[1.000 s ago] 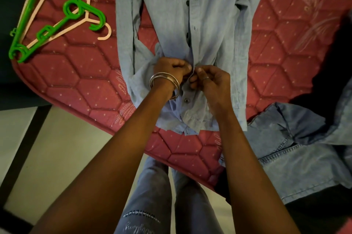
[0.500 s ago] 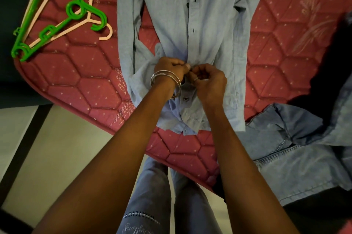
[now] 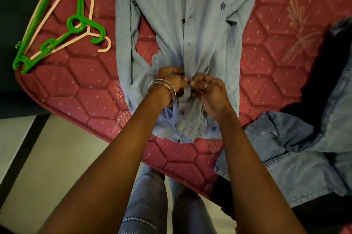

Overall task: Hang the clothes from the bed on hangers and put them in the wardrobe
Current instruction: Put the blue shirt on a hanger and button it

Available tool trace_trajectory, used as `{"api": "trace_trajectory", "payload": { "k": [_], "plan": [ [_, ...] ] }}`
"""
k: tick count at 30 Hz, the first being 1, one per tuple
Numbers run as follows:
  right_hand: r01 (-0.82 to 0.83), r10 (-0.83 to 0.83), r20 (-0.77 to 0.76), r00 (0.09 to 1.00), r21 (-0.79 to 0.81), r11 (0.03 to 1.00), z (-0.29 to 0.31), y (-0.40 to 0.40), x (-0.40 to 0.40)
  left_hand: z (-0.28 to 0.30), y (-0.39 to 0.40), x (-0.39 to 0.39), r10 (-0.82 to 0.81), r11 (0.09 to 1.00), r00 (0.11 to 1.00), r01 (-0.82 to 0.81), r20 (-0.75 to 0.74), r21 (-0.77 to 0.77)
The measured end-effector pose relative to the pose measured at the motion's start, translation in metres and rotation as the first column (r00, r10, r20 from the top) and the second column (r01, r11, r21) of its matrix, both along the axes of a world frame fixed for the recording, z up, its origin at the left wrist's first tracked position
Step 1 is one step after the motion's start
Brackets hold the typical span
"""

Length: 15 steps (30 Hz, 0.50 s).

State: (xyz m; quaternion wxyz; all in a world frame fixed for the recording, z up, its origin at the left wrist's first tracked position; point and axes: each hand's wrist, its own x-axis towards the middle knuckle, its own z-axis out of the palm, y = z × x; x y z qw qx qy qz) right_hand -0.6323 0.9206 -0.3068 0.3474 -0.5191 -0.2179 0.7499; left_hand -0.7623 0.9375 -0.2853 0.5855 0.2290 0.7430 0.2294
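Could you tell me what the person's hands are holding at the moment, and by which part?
Both the left hand and right hand pinch the light blue shirt at its front button placket, low down near the hem.

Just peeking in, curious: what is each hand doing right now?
Left hand: closed, pinching the front edge of the light blue shirt.
Right hand: closed, pinching the same shirt front, fingertips meeting the left's.
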Motion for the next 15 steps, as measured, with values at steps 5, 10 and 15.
{"api": "trace_trajectory", "payload": {
  "k": [5, 10, 15],
  "plan": [
    [-0.122, 0.134, 0.268, 0.954, -0.059, 0.991, 0.008, 0.006, 0.012, -0.002, 0.004, 0.004, -0.154, 0.988, 0.977, 0.156, -0.15, 0.001],
    [0.083, -0.24, 0.518, 0.821, 0.307, 0.948, 0.019, 0.046, 0.001, 0.008, 0.02, -0.012, 0.052, 0.891, 0.839, 0.206, -0.542, 0.404],
    [-0.411, -0.005, 0.85, 0.527, 0.26, 0.873, -0.008, 0.06, -0.033, -0.012, 0.043, -0.008, -0.182, 0.8, 0.734, 0.498, -0.654, 0.336]
  ]
}}
